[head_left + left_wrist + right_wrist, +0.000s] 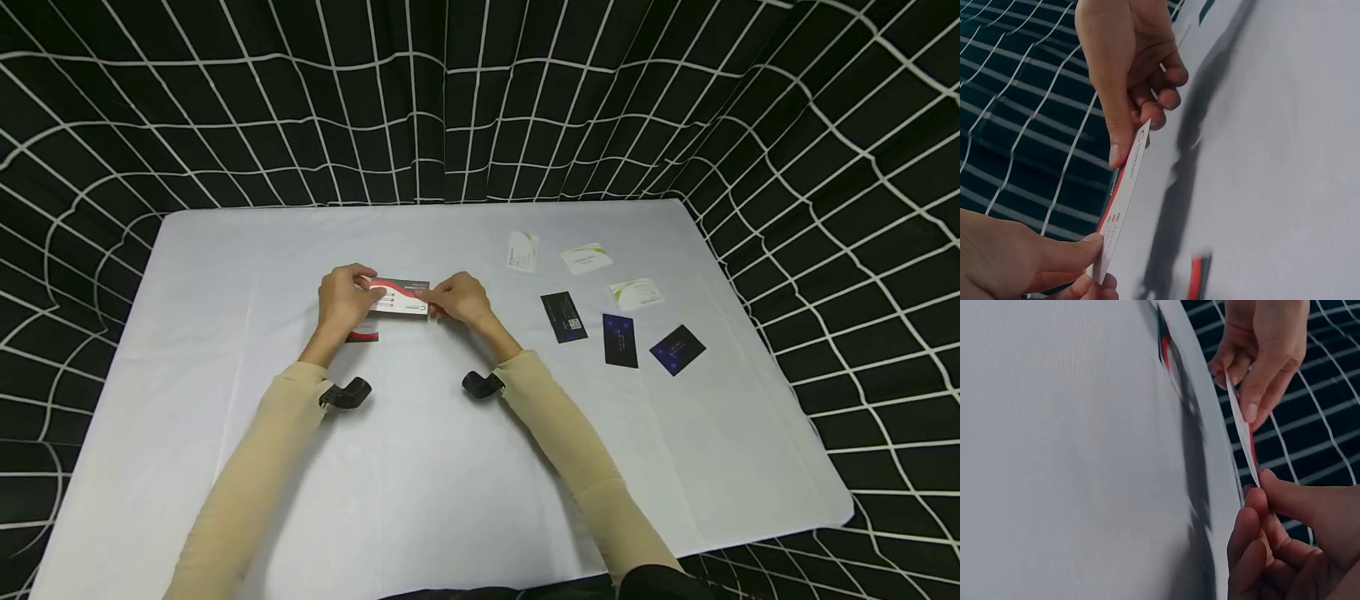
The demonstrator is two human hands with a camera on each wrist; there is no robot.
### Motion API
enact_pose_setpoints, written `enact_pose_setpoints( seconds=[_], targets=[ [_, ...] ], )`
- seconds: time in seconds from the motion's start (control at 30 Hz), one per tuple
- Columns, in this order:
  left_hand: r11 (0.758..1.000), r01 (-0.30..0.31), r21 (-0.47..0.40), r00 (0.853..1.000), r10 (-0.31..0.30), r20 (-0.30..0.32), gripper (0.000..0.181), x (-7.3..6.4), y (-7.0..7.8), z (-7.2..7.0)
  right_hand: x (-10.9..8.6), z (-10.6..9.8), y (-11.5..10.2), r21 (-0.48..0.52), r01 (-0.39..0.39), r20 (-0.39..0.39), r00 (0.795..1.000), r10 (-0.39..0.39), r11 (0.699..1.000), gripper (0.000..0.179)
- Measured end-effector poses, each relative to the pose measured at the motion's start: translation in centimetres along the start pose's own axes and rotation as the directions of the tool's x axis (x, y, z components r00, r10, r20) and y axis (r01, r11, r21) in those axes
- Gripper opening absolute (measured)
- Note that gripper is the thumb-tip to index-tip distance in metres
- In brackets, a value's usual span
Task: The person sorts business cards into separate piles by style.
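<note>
Between both hands a white, red and dark grey business card [400, 302] is held raised above the table, its printed face showing in the head view. The left hand [343, 297] pinches its left end between thumb and fingers. At the opposite end, the right hand [460, 298] pinches it the same way. In the left wrist view the card [1124, 200] appears nearly edge-on, thumbs on one face and fingers behind. Another red and dark card [363, 331] lies on the table just below the left hand, partly covered by the held card in the head view.
Three white-and-green cards [587, 258] lie on the right part of the white table [420, 467]. Nearer sit three dark cards, one a black card with a square code [564, 317], the others blue-speckled [619, 340]. A black curtain with white grid lines [442, 100] surrounds the table.
</note>
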State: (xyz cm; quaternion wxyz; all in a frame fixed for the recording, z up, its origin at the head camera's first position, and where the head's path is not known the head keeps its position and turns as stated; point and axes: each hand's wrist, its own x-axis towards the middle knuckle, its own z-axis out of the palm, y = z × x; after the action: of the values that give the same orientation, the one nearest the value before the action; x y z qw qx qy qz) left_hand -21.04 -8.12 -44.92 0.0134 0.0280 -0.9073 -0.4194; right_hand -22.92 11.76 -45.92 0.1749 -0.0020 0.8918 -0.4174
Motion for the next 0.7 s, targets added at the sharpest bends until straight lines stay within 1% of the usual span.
enact_pose_setpoints(
  seconds=[0.1, 0.23, 0.37, 0.5, 0.63, 0.7],
  targets=[
    [1.000, -0.006, 0.024, 1.000, 0.005, 0.007, 0.031, -0.7, -0.9, -1.2, -0.2, 1.1, -0.9, -0.033, -0.007, 0.020, 1.000, 0.008, 0.999, 0.037],
    [0.999, -0.005, 0.047, 1.000, 0.005, 0.004, 0.032, -1.3, -1.6, -2.7, -0.4, 2.4, -2.0, -0.090, -0.011, 0.035, 0.999, 0.014, 0.996, 0.038],
    [0.998, 0.011, 0.069, 1.000, -0.010, -0.015, 0.032, -2.0, -2.1, -4.0, -0.6, 3.7, -3.1, -0.163, 0.037, 0.042, 0.999, -0.030, 0.986, 0.038],
    [0.996, 0.015, 0.092, 1.000, -0.012, -0.029, 0.031, -2.7, -2.9, -4.6, -0.7, 4.9, -4.0, -0.211, 0.059, 0.036, 0.998, -0.052, 0.976, 0.036],
    [0.992, 0.034, 0.124, 0.999, -0.029, -0.042, 0.030, -3.2, -3.9, -4.7, -0.8, 6.1, -4.3, -0.240, 0.064, 0.019, 0.998, -0.061, 0.969, 0.035],
    [0.989, 0.044, 0.138, 0.998, -0.038, -0.047, 0.031, -3.5, -4.3, -4.7, -0.8, 6.6, -4.4, -0.261, 0.079, 0.008, 0.997, -0.080, 0.962, 0.035]
  ],
)
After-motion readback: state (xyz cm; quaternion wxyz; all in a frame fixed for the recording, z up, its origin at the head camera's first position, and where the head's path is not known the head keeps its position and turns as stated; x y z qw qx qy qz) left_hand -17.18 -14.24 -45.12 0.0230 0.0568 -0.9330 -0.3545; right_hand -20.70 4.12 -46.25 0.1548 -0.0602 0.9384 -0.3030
